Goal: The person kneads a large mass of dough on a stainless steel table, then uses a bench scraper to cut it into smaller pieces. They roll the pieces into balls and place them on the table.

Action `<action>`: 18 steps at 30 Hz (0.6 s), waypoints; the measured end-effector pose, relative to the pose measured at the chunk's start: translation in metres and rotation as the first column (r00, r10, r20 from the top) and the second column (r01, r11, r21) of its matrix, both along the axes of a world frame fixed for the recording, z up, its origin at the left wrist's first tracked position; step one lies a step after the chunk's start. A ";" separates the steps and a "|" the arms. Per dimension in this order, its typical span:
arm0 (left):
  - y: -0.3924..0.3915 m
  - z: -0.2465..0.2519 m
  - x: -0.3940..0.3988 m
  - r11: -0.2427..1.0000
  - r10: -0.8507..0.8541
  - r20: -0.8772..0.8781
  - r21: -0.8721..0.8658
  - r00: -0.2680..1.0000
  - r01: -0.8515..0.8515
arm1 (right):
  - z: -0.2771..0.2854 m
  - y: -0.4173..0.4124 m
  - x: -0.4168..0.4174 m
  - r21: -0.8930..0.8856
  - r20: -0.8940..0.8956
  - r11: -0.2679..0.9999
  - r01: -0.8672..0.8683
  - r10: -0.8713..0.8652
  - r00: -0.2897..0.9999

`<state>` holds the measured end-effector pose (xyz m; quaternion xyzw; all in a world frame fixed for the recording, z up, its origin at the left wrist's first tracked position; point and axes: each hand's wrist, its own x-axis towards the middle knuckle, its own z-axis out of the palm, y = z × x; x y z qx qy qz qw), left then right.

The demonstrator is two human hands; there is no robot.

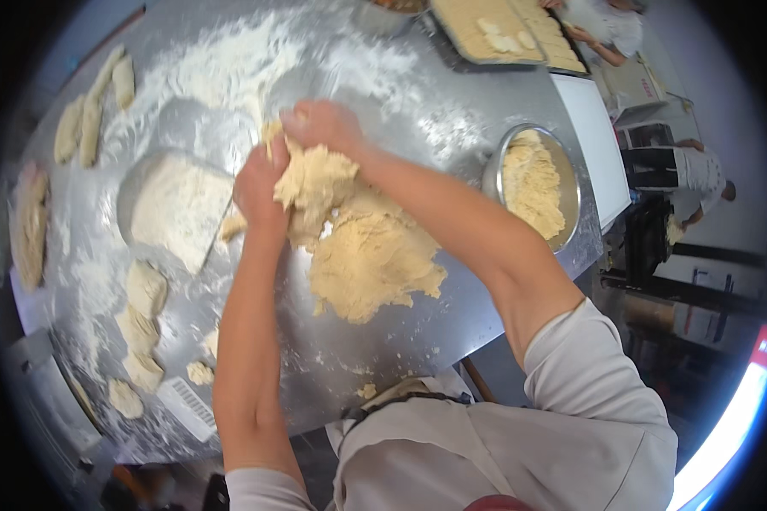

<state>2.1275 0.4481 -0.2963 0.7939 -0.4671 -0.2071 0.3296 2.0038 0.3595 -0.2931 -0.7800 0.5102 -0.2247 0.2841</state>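
My left hand (pixel 259 185) and my right hand (pixel 326 126) are close together, fingers curled on a small yellowish piece of dough (pixel 272 135) between them. Right below them, a torn lump of dough (pixel 319 179) rises from the larger mass. That rough, ragged-edged dough mass (pixel 371 262) spreads on the steel table (pixel 390 348) under my right forearm. Left of my left hand lies a metal scoop-shaped pan holding white flour (pixel 179 204). Another dough scrap (pixel 231 227) touches the area by my left wrist. My fingertips are partly hidden.
A steel bowl (pixel 574 191) of crumbly dough stands at right. Trays (pixel 486 32) carry flat dough at the far edge. Dough rolls (pixel 89 121), pale dough pieces (pixel 142 326) and a paper sheet (pixel 188 409) lie left. Two people (pixel 613 29) work beyond the table.
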 end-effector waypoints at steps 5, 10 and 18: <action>0.084 0.014 -0.048 0.942 -0.318 0.069 0.135 0.946 0.307 | 0.059 0.113 -0.077 0.071 -0.026 0.996 0.056 -0.054 0.998; 0.153 0.027 -0.098 0.860 -0.464 0.300 -0.074 0.833 0.506 | 0.037 0.211 -0.132 -0.283 -0.051 0.944 0.173 -0.195 0.980; 0.100 0.002 -0.095 0.804 -0.507 0.401 -0.101 0.763 0.587 | -0.009 0.157 -0.135 -0.296 -0.076 0.944 0.145 -0.175 0.982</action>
